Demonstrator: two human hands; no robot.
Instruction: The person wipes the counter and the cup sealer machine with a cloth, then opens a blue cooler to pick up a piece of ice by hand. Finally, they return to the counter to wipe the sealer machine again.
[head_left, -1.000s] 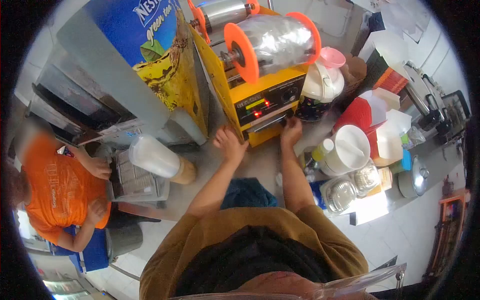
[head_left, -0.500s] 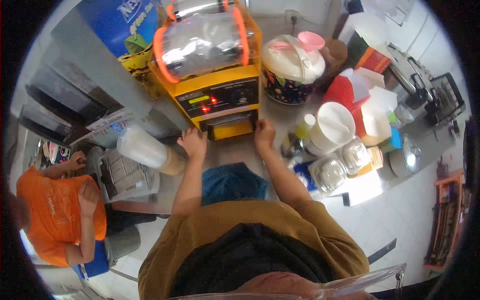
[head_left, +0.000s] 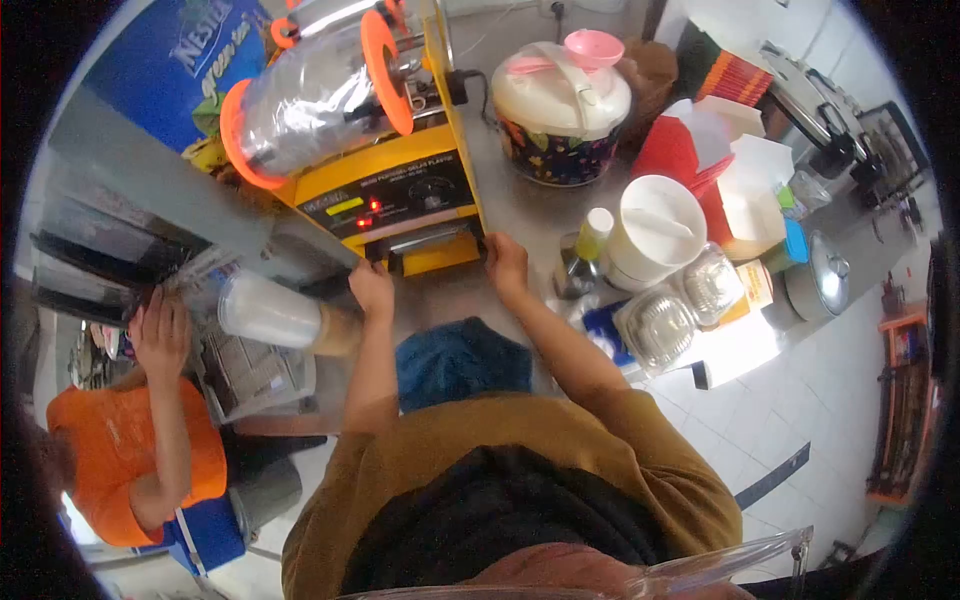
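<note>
A yellow and black cup sealing machine point(head_left: 400, 205) stands on the counter in front of me, angled, with red lights on its panel. A roll of clear film point(head_left: 315, 100) with orange end discs is mounted on top. My left hand point(head_left: 372, 288) is closed at the machine's lower left front corner. At its lower right front corner, my right hand point(head_left: 508, 268) is closed too, with the fingertips partly hidden. Between my forearms lies a blue cloth point(head_left: 465, 365) by the counter edge. A stack of clear plastic cups point(head_left: 265, 312) lies left of my left forearm.
To the right are a patterned pot with white lid point(head_left: 565, 110), a green-capped bottle point(head_left: 590, 245), a white tub point(head_left: 655, 235), clear containers point(head_left: 655, 335) and red and white boxes point(head_left: 690, 150). A person in an orange shirt point(head_left: 140, 450) is at left, beside a wire-topped bin point(head_left: 245, 365).
The machine has turned and shifted left, with both hands at its corners. My left hand's fingers have gone from spread to closed. The view has shifted; the other person's hand has risen.
</note>
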